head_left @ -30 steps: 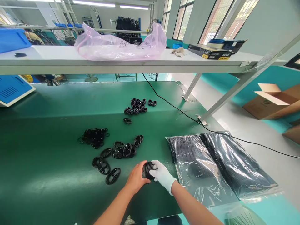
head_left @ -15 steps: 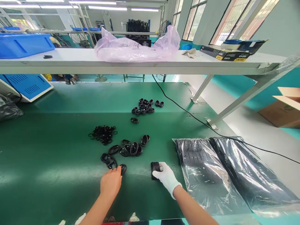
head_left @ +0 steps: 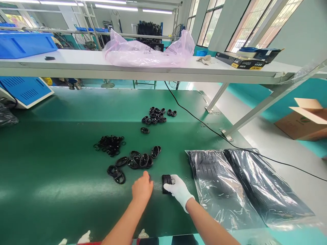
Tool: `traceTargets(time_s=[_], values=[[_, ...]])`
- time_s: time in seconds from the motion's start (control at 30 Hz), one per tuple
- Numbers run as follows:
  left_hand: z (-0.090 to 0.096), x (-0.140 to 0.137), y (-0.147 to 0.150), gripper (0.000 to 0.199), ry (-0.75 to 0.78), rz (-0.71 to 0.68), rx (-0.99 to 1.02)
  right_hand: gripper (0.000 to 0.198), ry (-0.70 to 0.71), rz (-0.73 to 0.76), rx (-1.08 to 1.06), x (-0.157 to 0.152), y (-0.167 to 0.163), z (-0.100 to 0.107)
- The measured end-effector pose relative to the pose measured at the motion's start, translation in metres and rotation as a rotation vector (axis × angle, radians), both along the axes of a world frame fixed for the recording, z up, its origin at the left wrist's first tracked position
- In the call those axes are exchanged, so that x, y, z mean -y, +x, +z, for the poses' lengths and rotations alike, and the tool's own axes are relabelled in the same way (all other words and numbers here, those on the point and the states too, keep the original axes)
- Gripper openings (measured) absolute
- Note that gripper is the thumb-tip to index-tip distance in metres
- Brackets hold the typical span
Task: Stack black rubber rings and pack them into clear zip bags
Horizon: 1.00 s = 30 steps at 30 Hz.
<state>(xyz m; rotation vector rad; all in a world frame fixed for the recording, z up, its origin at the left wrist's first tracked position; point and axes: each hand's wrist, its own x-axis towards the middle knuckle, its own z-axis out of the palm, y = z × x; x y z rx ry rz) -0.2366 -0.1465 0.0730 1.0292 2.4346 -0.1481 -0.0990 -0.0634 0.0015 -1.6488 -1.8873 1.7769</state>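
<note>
- Two hands: bare left hand [head_left: 141, 189] at seven o'clock, gloved right hand [head_left: 179, 190] between five and six
- One ribbed black stack [head_left: 166, 178], at six
- One heap of thin rings [head_left: 110, 145], between eight and nine, too tangled to count
- Two filled clear bags [head_left: 230, 207], near four
- One pink bag [head_left: 150, 56], at twelve
- One blue bin [head_left: 25, 44], at ten

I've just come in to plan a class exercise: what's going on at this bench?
Someone is handling black pieces at a green tabletop. The gloved right hand grips a ribbed black stack. The bare left hand, just left of it, is closed on a dark piece, mostly hidden. Black oval rings lie in clusters beyond, with clear plastic bags to the right.
</note>
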Motion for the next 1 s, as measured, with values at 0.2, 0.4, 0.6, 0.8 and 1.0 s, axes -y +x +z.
traceTargets(time_s=[0.2,0.4,0.6,0.8,1.0], values=[[0.008,-0.009,0.015,0.023,0.089,-0.112,0.061,0.046,0.029,-0.008,-0.021,0.0,0.001,-0.006],[-0.003,-0.01,0.013,0.085,0.237,-0.413,0.205,0.045,0.062,-0.011,-0.025,-0.001,0.002,-0.004],[-0.027,-0.009,0.021,0.075,0.326,-0.366,0.242,0.038,-0.065,0.012,-0.028,-0.003,0.002,0.012],[-0.022,-0.007,0.018,0.073,0.343,-0.363,0.267,0.036,-0.069,0.007,-0.013,-0.006,0.002,0.019],[-0.022,-0.009,0.02,0.075,0.351,-0.365,0.246,0.035,-0.018,0.008,0.006,-0.004,0.002,0.018]])
